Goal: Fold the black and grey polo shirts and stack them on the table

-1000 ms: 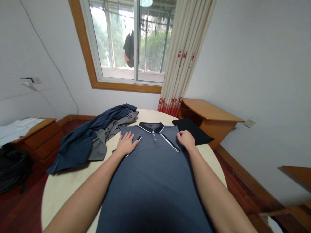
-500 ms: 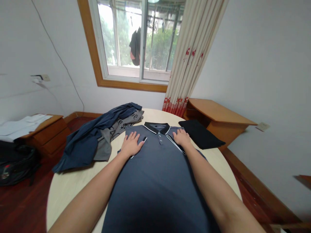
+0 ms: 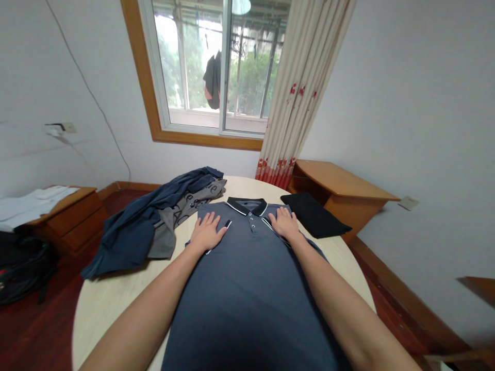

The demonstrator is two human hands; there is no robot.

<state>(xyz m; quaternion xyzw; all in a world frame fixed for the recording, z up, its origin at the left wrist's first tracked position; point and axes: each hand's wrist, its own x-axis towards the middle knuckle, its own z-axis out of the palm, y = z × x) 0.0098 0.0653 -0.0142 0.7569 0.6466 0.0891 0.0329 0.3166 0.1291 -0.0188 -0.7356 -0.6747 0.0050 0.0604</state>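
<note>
So there's a dark grey-blue polo shirt (image 3: 247,288) lying front up on a round pale table (image 3: 116,304), its black collar (image 3: 247,207) at the far end, pointing toward the window, and the body of it running down toward the camera. Both sleeves lie in over the front, so the black-and-white cuffs slant across the chest on either side of the buttons.

Left hand (image 3: 207,235) is palm down on one sleeve, fingers spread apart, thumb out by the cuff. Right hand (image 3: 284,223) is pressed on the other shoulder area, fingers slightly apart, lying over the fabric. Neither one's pinching anything as far as I can see.

Just beyond the right hand there's a flat black cloth (image 3: 315,215) on the table. Over on the left, a navy garment (image 3: 129,229) is heaped on a grey one with lettering (image 3: 164,239), hanging a bit past the table edge.

Further out: wooden desk (image 3: 344,178) on the right, cream curtain (image 3: 299,98) with red flowers, window (image 3: 193,67) straight ahead.
</note>
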